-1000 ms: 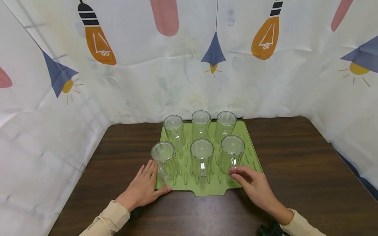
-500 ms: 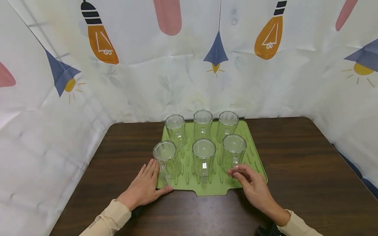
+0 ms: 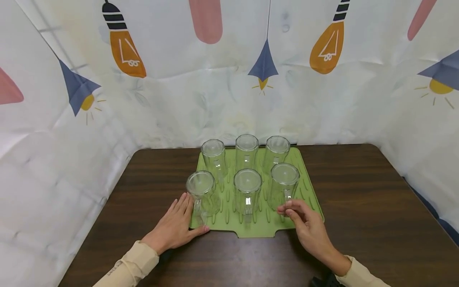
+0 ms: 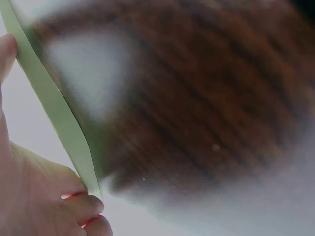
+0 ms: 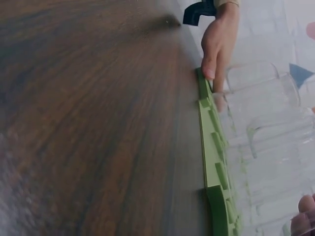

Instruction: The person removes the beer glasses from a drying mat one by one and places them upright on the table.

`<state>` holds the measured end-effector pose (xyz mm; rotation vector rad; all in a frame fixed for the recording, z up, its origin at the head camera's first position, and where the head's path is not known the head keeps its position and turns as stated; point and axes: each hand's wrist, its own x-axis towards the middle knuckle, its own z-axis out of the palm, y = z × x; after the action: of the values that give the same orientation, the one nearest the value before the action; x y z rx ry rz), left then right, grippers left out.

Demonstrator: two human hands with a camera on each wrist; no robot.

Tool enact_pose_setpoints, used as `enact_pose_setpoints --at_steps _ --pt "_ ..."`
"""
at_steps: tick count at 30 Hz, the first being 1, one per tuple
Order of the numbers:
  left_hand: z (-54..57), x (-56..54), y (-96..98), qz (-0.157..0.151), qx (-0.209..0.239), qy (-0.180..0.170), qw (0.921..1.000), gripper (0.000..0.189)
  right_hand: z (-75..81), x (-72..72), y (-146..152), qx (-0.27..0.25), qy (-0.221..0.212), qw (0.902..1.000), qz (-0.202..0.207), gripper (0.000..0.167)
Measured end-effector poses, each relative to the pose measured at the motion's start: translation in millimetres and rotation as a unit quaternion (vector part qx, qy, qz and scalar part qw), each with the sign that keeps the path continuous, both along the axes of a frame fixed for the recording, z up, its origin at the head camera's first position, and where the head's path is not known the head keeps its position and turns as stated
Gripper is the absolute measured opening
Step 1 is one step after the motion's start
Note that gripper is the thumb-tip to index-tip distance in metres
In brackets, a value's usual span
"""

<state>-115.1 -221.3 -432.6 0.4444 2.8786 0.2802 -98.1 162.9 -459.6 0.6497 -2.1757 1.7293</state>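
Upside-down clear glass mugs stand in two rows on a green drying mat (image 3: 256, 230). My right hand (image 3: 311, 229) pinches the handle of the front right mug (image 3: 285, 175) between thumb and fingers; that mug stands on the mat. In the right wrist view only some fingertips (image 5: 306, 212) show, against the glass. With fingers straight, my left hand (image 3: 171, 230) rests at the mat's front left corner, its thumb along the front edge. Its fingertips lie beside the front left mug (image 3: 201, 184). Between these two stands the front middle mug (image 3: 247, 182).
Three more mugs form the back row, including the back middle mug (image 3: 246, 144). The mat lies on a dark wooden table (image 3: 358, 199). Behind and at the left hangs a white cloth (image 3: 172, 107) printed with lamps and bulbs.
The head view has shifted slightly. Both hands and all the mugs keep their places on the mat.
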Motion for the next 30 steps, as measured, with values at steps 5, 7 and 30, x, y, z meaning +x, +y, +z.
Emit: enact_pose_setpoints --at_steps 5,7,30 --pt "1.1 -0.2 -0.5 0.001 0.009 -0.012 0.9999 0.109 2.8 1.2 1.6 0.011 0.013 0.9998 -0.002 0.024" --pt "1.4 -0.3 -0.6 0.001 0.017 -0.017 0.9997 0.109 5.2 1.3 2.8 0.015 0.018 0.9997 -0.004 0.025" --pt "16.3 4.0 -27.1 -0.034 0.032 0.053 0.9975 0.115 24.9 -2.3 15.4 0.039 0.051 0.9976 -0.025 0.026"
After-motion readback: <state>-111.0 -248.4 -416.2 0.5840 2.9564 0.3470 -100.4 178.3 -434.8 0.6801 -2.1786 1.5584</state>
